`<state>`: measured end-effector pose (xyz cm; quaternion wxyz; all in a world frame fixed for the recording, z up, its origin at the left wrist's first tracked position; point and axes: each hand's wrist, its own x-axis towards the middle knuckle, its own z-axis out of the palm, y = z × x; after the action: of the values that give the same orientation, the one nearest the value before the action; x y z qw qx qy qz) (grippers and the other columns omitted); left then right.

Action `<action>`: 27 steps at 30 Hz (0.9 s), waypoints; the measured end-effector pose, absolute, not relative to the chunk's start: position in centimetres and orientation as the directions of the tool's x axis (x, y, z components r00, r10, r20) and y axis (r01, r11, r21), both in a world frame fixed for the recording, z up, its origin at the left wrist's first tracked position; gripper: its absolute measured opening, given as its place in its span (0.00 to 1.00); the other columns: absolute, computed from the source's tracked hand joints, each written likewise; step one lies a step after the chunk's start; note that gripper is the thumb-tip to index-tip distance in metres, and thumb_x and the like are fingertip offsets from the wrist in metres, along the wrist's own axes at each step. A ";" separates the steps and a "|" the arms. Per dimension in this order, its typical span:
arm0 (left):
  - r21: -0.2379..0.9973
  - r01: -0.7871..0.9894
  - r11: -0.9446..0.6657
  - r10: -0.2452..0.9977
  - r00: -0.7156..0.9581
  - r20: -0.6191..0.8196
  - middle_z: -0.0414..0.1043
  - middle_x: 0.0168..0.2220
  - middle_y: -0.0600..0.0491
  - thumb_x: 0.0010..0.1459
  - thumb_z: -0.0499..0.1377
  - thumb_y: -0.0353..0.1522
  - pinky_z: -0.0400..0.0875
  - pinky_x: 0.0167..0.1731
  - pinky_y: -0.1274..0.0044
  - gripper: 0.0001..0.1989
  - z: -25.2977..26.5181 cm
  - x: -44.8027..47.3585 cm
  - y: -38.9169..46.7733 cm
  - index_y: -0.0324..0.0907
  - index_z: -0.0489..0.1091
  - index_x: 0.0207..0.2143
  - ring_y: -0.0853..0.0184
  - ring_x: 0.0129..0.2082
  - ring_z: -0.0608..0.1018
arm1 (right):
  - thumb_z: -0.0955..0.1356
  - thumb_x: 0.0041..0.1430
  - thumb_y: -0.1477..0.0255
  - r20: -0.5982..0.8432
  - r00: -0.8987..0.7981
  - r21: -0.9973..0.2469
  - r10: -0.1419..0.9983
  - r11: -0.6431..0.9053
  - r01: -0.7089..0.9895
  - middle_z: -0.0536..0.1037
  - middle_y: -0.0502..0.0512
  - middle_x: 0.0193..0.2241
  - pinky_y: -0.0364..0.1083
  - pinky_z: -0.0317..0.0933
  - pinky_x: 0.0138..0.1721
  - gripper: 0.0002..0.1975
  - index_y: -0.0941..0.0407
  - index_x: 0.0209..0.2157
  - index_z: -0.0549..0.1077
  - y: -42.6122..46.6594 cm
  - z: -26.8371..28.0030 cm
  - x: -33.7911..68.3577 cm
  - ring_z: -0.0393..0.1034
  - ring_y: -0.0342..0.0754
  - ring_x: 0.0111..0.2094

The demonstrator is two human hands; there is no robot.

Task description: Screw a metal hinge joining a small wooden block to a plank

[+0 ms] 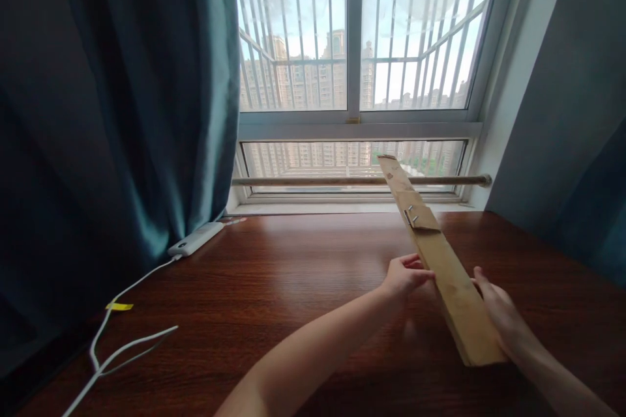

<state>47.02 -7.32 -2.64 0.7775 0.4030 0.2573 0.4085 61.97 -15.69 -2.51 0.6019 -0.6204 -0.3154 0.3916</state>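
A long tan strip [447, 270], which looks like folded cardboard, is held at a slant above the brown tabletop, its far end tilted up toward the window. Partway along it sits a small tan piece [426, 219] with short metal pins or screws showing at its left side. My left hand [405, 275] grips the strip's left edge near the middle, thumb on top and other fingers partly underneath. On the opposite edge, my right hand [499, 306] holds the lower part, its thumb along the side; the remaining fingers are hidden behind or below the strip.
A white power strip [198, 239] lies at the back left beside the dark curtain [195, 111]. Its white cable [105, 332], with a yellow tag [120, 307], runs down the left side of the table [293, 260]. Behind stands a window with a horizontal rail [313, 181].
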 end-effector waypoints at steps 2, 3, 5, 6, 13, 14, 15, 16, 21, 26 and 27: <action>0.859 -0.403 0.314 0.847 0.527 -0.062 0.75 0.31 0.48 0.27 0.69 0.27 0.66 0.35 0.76 0.29 -2.6 43.7 -7.7 0.35 0.74 0.39 0.66 0.31 0.75 | 0.67 0.46 0.53 -0.174 0.422 -0.977 0.890 -0.100 -0.191 0.78 0.57 0.25 0.48 0.65 0.27 0.22 0.58 0.33 0.73 -15.9 -3.3 59.0 0.72 0.53 0.25; 0.868 -0.380 0.320 0.841 0.535 -0.076 0.75 0.33 0.47 0.28 0.69 0.26 0.66 0.37 0.75 0.28 -2.5 42.3 -7.9 0.35 0.74 0.39 0.65 0.32 0.75 | 0.67 0.46 0.53 -0.196 0.389 -0.967 0.900 -0.112 -0.229 0.78 0.56 0.26 0.48 0.65 0.28 0.22 0.58 0.34 0.73 -16.0 -3.5 57.6 0.72 0.52 0.26; 0.870 -0.378 0.316 0.841 0.537 -0.071 0.75 0.35 0.46 0.29 0.68 0.25 0.66 0.40 0.74 0.27 -2.5 39.7 -8.3 0.34 0.74 0.38 0.63 0.36 0.75 | 0.67 0.47 0.52 -0.211 0.318 -0.955 0.924 -0.126 -0.267 0.78 0.55 0.27 0.47 0.66 0.29 0.23 0.58 0.34 0.72 -16.3 -3.8 55.1 0.73 0.52 0.28; 0.865 -0.389 0.318 0.845 0.530 -0.072 0.75 0.37 0.45 0.29 0.68 0.24 0.66 0.41 0.73 0.26 -2.5 38.7 -8.5 0.34 0.74 0.38 0.61 0.38 0.75 | 0.66 0.47 0.52 -0.205 0.301 -0.954 0.931 -0.121 -0.274 0.78 0.55 0.27 0.47 0.65 0.29 0.22 0.58 0.34 0.72 -16.4 -3.9 54.0 0.73 0.52 0.28; 0.845 -0.421 0.330 0.861 0.500 -0.087 0.74 0.39 0.43 0.32 0.66 0.23 0.66 0.44 0.70 0.25 -3.5 34.6 -9.4 0.34 0.73 0.38 0.58 0.41 0.75 | 0.66 0.48 0.54 -0.135 0.313 -0.977 0.940 -0.073 -0.202 0.77 0.52 0.26 0.45 0.64 0.31 0.19 0.58 0.30 0.72 -16.5 -4.5 50.4 0.71 0.50 0.29; 0.847 -0.419 0.328 0.859 0.504 -0.084 0.74 0.39 0.43 0.32 0.66 0.23 0.66 0.44 0.70 0.24 -3.7 34.3 -9.4 0.34 0.73 0.39 0.59 0.41 0.75 | 0.66 0.48 0.54 -0.128 0.315 -0.980 0.940 -0.071 -0.187 0.77 0.52 0.26 0.45 0.64 0.31 0.19 0.58 0.30 0.72 -16.4 -4.6 50.3 0.70 0.50 0.29; 0.849 -0.416 0.327 0.858 0.508 -0.081 0.74 0.39 0.43 0.32 0.66 0.23 0.67 0.43 0.70 0.24 -3.8 34.2 -9.4 0.34 0.73 0.39 0.59 0.41 0.75 | 0.66 0.48 0.54 -0.119 0.318 -0.983 0.940 -0.066 -0.174 0.77 0.52 0.26 0.44 0.63 0.31 0.19 0.57 0.30 0.72 -16.4 -4.7 50.3 0.70 0.50 0.30; 0.851 -0.412 0.326 0.857 0.509 -0.082 0.74 0.39 0.43 0.32 0.67 0.23 0.67 0.43 0.70 0.25 -3.9 34.1 -9.4 0.34 0.73 0.38 0.59 0.41 0.75 | 0.66 0.49 0.54 -0.112 0.320 -0.984 0.941 -0.060 -0.167 0.77 0.52 0.26 0.44 0.63 0.31 0.19 0.57 0.29 0.72 -16.3 -4.9 50.3 0.70 0.50 0.30; 0.848 -0.395 0.354 0.861 0.492 -0.130 0.75 0.36 0.43 0.28 0.68 0.23 0.67 0.42 0.69 0.27 -3.7 34.1 -9.1 0.34 0.73 0.38 0.58 0.38 0.76 | 0.65 0.49 0.53 -0.146 0.306 -0.978 0.941 -0.090 -0.188 0.77 0.51 0.27 0.44 0.63 0.32 0.20 0.56 0.32 0.72 -16.4 -5.2 50.1 0.70 0.50 0.31; 0.843 -0.399 0.362 0.850 0.512 -0.123 0.75 0.36 0.44 0.29 0.67 0.22 0.67 0.42 0.71 0.25 -4.0 34.2 -9.1 0.33 0.73 0.37 0.59 0.38 0.75 | 0.66 0.49 0.53 -0.174 0.311 -0.969 0.934 -0.107 -0.221 0.76 0.50 0.25 0.44 0.63 0.31 0.20 0.56 0.32 0.71 -16.7 -5.6 50.1 0.69 0.49 0.29; 0.843 -0.394 0.365 0.848 0.515 -0.126 0.75 0.36 0.44 0.30 0.67 0.22 0.67 0.42 0.71 0.25 -4.1 34.2 -9.1 0.33 0.73 0.38 0.60 0.38 0.75 | 0.66 0.49 0.53 -0.184 0.304 -0.966 0.935 -0.114 -0.234 0.76 0.50 0.25 0.44 0.63 0.30 0.20 0.56 0.32 0.71 -16.8 -5.7 50.1 0.69 0.49 0.29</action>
<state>34.15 -9.09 -4.14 0.7750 0.3963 0.2861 0.4006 50.09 -16.83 -5.73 0.5861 -0.5553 -0.3155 0.4986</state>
